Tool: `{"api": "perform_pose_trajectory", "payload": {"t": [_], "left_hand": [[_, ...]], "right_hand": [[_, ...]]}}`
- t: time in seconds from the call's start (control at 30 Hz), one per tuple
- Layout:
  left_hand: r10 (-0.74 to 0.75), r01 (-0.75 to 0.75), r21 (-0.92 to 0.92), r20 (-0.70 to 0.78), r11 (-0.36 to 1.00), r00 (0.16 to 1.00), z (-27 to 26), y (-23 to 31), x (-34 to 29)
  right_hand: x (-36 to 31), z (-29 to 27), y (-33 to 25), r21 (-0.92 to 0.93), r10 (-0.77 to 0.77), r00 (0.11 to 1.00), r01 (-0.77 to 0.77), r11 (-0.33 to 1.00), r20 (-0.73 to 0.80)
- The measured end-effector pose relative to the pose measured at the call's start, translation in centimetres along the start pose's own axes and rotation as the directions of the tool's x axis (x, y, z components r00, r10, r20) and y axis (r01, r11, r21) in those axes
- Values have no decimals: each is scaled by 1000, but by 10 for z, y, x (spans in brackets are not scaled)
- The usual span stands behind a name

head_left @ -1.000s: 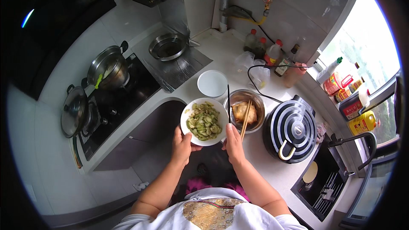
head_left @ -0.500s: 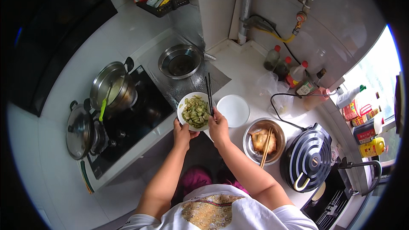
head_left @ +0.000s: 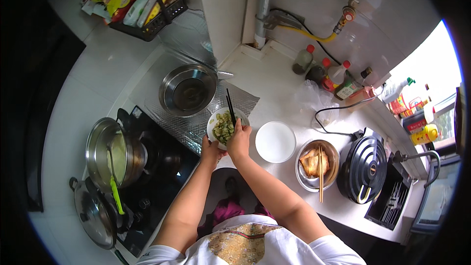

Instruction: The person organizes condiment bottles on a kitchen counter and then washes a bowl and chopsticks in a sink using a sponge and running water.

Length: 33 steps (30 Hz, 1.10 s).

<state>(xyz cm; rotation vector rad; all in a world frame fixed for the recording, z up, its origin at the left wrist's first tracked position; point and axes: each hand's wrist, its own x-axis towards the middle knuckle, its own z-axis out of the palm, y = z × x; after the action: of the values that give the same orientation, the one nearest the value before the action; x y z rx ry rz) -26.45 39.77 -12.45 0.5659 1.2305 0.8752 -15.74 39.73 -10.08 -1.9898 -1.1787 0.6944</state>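
Observation:
A small white bowl (head_left: 211,126) of sliced green vegetables (head_left: 224,128) is held over the front edge of the foil mat. My left hand (head_left: 211,152) grips its near left side, fingers closed around the rim. My right hand (head_left: 239,141) is at the bowl's right side, fingers closed on a pair of black chopsticks (head_left: 229,104). They point up and away, across the bowl; their lower ends are hidden by the hand. To the right of my right hand, a white round dish (head_left: 275,142) rests on the counter.
A steel bowl (head_left: 302,182) with browned food (head_left: 309,163) and wooden chopsticks (head_left: 321,179) stands at right, beside a black electric griddle (head_left: 364,169). A steel basin (head_left: 169,103) sits on the foil mat (head_left: 194,130). Left are a pot (head_left: 100,167) with a green-handled utensil and a lidded pan (head_left: 94,216).
My view has shifted, so the stove and counter sit differently in it. Both hands have carried the bowl and black chopsticks farther from me, toward the foil mat and basin.

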Motion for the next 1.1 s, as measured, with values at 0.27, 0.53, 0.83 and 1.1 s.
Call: {"api": "perform_pose_trajectory", "payload": {"t": [0.27,0.53,0.83,1.1], "left_hand": [[14,-14,11,63,1000,998,-10,6,24],[-5,6,133,-14,991,1000,-4,11,16],[774,-665,494,-24,560,633,12,19,-60],[793,-877,186,375,443,480,116,-45,-174]], "right_hand": [[8,16,-1,-1,49,996,-50,999,-70],[10,26,7,256,136,976,-89,962,-173],[-43,-67,-24,347,-159,896,318,883,-415],[-154,-214,39,474,-154,892,364,802,-424]]}}
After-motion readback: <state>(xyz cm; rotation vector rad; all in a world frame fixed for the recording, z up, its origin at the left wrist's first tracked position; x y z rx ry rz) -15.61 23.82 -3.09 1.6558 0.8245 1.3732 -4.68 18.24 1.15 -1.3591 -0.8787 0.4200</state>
